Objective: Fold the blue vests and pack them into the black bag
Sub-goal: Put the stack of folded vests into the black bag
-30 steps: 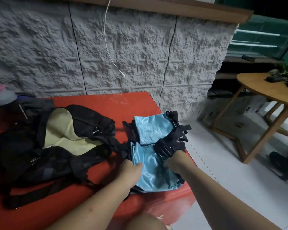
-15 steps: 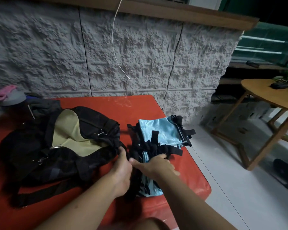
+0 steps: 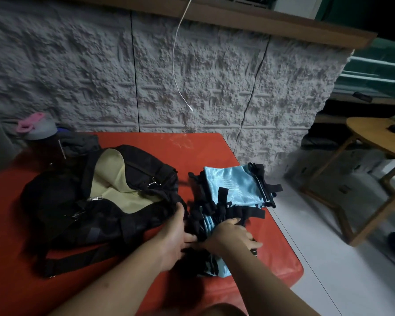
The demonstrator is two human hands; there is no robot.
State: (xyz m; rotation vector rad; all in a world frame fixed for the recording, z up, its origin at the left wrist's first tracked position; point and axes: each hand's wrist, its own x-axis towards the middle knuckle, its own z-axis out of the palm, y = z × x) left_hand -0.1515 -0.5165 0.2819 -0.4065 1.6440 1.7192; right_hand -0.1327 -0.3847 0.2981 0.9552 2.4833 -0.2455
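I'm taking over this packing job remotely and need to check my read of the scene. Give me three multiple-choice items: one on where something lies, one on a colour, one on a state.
1. Where does the black bag lie relative to the blue vests?
A. To their left on the red surface
B. On the floor to their right
C. On top of them

2. What colour is the bag's exposed lining?
A. Pink
B. Beige
C. Green

3. What state is the bag in?
A. Zipped shut
C. Hanging on the wall
B. Open, lining showing

Answers:
1 A, the bag sits left of the vests on the red surface.
2 B, the lining inside the opening is beige.
3 B, the top gapes; the left hand touches the bag's edge while the right hand rests on the nearer vest.
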